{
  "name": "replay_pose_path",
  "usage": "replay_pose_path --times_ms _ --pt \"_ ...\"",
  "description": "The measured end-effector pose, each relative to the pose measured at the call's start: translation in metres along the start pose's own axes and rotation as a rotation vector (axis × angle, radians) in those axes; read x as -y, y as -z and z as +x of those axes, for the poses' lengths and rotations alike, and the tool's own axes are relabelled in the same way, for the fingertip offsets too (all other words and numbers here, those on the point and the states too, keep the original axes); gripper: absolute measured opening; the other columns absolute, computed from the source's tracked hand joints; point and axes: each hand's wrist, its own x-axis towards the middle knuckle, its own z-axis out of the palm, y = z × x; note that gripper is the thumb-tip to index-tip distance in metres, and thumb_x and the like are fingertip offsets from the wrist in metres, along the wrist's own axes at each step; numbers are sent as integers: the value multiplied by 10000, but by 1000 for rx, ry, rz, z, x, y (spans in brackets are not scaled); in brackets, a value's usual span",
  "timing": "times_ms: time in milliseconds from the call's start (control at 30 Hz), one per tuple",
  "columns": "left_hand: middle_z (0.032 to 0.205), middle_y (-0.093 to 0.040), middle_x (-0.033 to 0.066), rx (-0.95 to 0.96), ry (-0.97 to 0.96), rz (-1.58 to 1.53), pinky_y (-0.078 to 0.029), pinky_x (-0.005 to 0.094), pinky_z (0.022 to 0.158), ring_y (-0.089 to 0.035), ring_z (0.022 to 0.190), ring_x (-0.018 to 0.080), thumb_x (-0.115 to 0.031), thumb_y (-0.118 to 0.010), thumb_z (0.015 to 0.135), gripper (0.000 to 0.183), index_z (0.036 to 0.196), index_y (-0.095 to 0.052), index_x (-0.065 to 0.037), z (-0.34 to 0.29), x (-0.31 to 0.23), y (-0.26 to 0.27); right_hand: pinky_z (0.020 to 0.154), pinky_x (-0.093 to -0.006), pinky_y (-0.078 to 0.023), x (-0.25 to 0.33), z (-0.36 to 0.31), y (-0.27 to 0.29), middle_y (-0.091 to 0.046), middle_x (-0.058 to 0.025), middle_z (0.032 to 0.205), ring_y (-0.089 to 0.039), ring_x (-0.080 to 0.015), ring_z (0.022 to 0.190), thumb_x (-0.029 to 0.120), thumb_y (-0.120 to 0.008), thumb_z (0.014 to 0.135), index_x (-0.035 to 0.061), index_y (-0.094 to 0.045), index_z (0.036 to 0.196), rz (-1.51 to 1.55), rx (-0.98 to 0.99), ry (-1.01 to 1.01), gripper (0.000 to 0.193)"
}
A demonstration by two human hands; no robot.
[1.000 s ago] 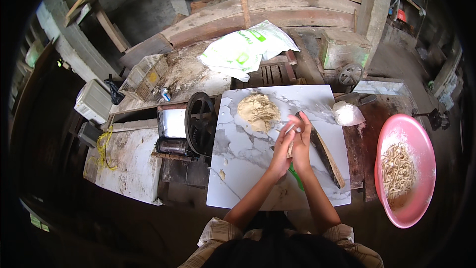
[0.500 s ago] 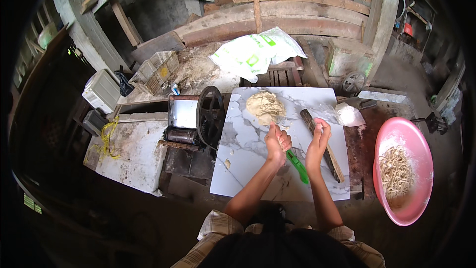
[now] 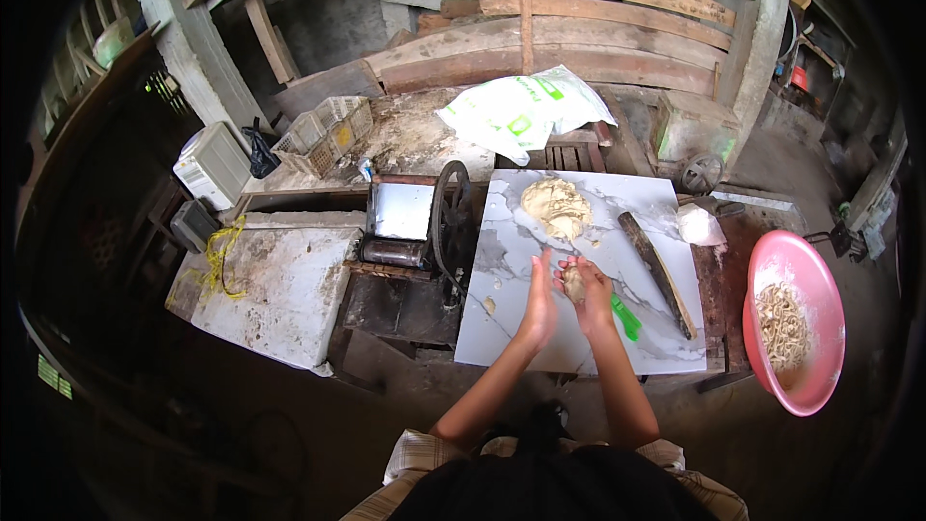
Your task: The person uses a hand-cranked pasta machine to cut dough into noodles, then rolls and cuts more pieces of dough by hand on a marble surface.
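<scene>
On the marbled white board (image 3: 492, 338) lies a lump of pale dough (image 3: 558, 208). Just below it, my right hand (image 3: 596, 297) has its fingers curled around a small piece of dough (image 3: 573, 285). My left hand (image 3: 541, 301) is beside it with fingers stretched out and palm turned toward the right hand, holding nothing. A green-handled tool (image 3: 625, 317), its kind unclear, lies flat to the right of my right hand. Farther right, a dark wooden stick (image 3: 658, 275) slants across the board.
A roller machine with a dark handwheel (image 3: 450, 222) stands left of the board. To the right, a pink basin (image 3: 827, 328) holds noodle-like strands (image 3: 783, 328). A small plastic bag of white stuff (image 3: 700, 226) sits at the board's right edge; a large white sack (image 3: 526, 111) lies behind.
The small dough piece now shows in my right hand, whose fingers have curled. My left hand has gone from closed to outstretched. The whole view has shifted, moving the board rightward.
</scene>
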Motion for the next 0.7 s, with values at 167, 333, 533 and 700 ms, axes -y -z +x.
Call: replay_pose_path --times_ms 167,333,533,700 --pt "1466 -286 150 -169 -245 139 -11 367 1129 -146 1401 203 -551 -223 965 696 1393 -263 -4 -23 -9 28 644 -252 -507 -1 -11 9 -589 -19 816 -588 -149 755 269 -589 910 85 -563 912 436 -82 -118 186" --pt "1341 -420 133 -183 -152 54 -183 393 1098 -316 1313 207 -534 -254 969 600 1282 -380 -38 -42 -2 38 524 -220 -427 7 -42 -17 -534 13 688 -500 -115 600 322 -590 904 110 -553 817 335 -80 -81 232" --pt "1121 -523 83 -205 -108 -17 -308 389 1030 -440 1170 185 -520 -276 972 540 1212 -442 -65 -61 4 51 379 -251 -275 3 -70 -34 -388 17 516 -312 -115 401 422 -471 945 152 -428 639 389 -64 25 411" --pt "1087 -538 57 -213 -109 -24 -319 385 1016 -459 1132 171 -517 -291 970 524 1190 -467 -76 -68 4 61 382 -278 -248 -14 -83 -38 -308 10 476 -248 -129 368 444 -364 979 151 -308 567 506 -17 43 509"
